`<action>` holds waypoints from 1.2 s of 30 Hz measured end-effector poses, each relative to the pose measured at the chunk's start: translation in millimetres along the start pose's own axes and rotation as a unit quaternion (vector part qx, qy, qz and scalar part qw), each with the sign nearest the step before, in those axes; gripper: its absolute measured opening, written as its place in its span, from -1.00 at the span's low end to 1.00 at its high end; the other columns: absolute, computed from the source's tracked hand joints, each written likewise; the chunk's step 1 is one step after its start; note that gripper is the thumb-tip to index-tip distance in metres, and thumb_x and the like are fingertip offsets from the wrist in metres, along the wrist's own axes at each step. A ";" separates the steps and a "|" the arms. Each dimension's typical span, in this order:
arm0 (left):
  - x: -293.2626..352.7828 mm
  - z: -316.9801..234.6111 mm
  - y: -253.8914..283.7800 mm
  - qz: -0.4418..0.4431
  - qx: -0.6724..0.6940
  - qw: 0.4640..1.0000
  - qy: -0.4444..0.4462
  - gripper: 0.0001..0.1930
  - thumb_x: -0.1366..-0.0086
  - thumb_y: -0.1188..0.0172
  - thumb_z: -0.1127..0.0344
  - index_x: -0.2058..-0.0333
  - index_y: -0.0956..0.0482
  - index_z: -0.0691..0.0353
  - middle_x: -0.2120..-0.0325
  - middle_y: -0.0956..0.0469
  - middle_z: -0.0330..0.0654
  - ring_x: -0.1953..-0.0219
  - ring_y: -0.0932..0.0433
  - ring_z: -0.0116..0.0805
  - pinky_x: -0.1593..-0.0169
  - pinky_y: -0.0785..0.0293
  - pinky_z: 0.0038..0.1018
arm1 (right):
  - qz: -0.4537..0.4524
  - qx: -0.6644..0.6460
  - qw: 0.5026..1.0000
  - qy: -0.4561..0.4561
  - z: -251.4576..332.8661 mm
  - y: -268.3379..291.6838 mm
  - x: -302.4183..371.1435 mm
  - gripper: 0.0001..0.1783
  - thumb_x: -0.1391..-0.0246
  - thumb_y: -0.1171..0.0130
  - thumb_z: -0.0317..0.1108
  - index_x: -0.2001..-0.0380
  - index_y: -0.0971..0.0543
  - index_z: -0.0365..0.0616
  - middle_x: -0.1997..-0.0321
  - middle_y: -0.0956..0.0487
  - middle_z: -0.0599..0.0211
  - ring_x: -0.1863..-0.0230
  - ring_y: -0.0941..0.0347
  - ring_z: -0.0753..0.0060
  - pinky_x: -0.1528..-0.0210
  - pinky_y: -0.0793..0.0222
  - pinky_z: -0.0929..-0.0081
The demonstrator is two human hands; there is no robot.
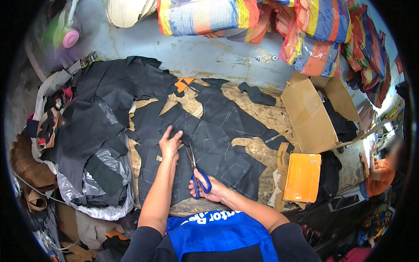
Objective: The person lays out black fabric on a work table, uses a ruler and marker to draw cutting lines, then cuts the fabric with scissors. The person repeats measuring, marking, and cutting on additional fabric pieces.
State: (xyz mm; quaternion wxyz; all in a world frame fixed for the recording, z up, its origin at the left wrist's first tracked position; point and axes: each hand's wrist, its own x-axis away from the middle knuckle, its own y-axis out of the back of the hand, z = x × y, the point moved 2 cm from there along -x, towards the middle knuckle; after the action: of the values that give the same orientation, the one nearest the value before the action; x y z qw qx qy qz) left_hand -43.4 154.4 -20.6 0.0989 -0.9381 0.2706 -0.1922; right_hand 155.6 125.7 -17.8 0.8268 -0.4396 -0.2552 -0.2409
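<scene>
My right hand (pixel 207 188) grips a pair of scissors (pixel 201 179) by the blue handles. Their metal blades point up and away over a black leather-like sheet (pixel 214 142) with pale outlines drawn on it. The blades look slightly parted, and their tips are near an edge in the sheet. Just left of the tips, my left hand (pixel 169 144) rests on the black material with its fingers stretched out and apart. More black pieces (pixel 152 118) lie beside and beyond it on the worn wooden table (pixel 279 109).
Black sheets (pixel 91 126) are heaped at the left over clear plastic. A cardboard box (pixel 305 109) with dark material stands at the right, near an orange rectangular piece (pixel 302 177) and a pen-like tool (pixel 275 137). Checked bags (pixel 205 17) hang beyond. A person (pixel 381 177) sits far right.
</scene>
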 end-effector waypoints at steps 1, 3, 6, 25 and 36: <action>-1.7 0.9 0.1 0.035 -0.010 0.999 0.035 -0.46 -0.06 -0.25 0.61 -0.08 -0.41 0.29 0.36 -0.55 -0.16 0.53 -0.45 -0.47 0.39 -0.46 -0.61 | -0.005 0.003 1.000 0.009 4.1 -1.0 -4.2 -0.40 -0.06 -0.11 0.20 0.26 -0.46 -0.22 0.37 -0.53 0.24 0.39 -0.51 0.32 0.32 -0.46 0.42; -3.7 1.7 2.4 0.052 -0.007 0.998 0.034 -0.47 -0.06 -0.22 0.63 -0.07 -0.40 0.34 0.38 -0.55 -0.16 0.52 -0.47 -0.45 0.37 -0.48 -0.57 | -0.010 0.005 1.000 0.027 12.1 -3.2 -11.1 -0.35 -0.02 -0.13 0.23 0.26 -0.44 -0.24 0.37 -0.52 0.22 0.40 -0.50 0.33 0.34 -0.45 0.44; -3.7 2.6 7.4 0.089 0.018 0.996 0.019 -0.45 -0.05 -0.20 0.68 -0.08 -0.37 0.41 0.46 -0.52 -0.18 0.50 -0.50 -0.44 0.34 -0.50 -0.54 | -0.021 0.031 0.997 0.062 23.4 -8.5 -19.6 -0.33 0.00 -0.15 0.25 0.25 -0.43 -0.25 0.36 -0.52 0.21 0.40 -0.50 0.34 0.35 -0.44 0.46; 12.0 -1.2 17.4 0.165 0.090 0.981 -0.047 -0.39 -0.08 -0.17 0.67 -0.16 -0.30 0.33 0.56 -0.55 -0.25 0.55 -0.49 -0.56 0.41 -0.45 -0.64 | -0.127 0.126 0.971 0.157 28.8 -25.7 -37.9 -0.53 -0.01 -0.26 0.03 0.66 -0.41 -0.12 0.74 -0.39 0.45 0.75 -0.33 0.59 0.71 -0.27 0.61; 20.3 2.0 18.8 0.119 0.181 0.976 -0.036 -0.42 -0.05 -0.17 0.69 -0.11 -0.36 0.35 0.52 -0.56 -0.24 0.57 -0.46 -0.56 0.43 -0.41 -0.67 | -0.117 0.147 0.959 0.212 26.3 -31.4 -45.0 -0.66 0.03 -0.28 -0.15 0.54 -0.42 -0.18 0.72 -0.36 0.49 0.76 -0.30 0.65 0.76 -0.25 0.65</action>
State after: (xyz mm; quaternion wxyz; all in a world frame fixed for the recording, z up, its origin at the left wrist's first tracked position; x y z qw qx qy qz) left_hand -35.5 127.8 -21.7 0.2992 -0.8719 0.3370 -0.1913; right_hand 96.6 140.2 -14.7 0.8836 -0.2189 -0.1567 -0.3832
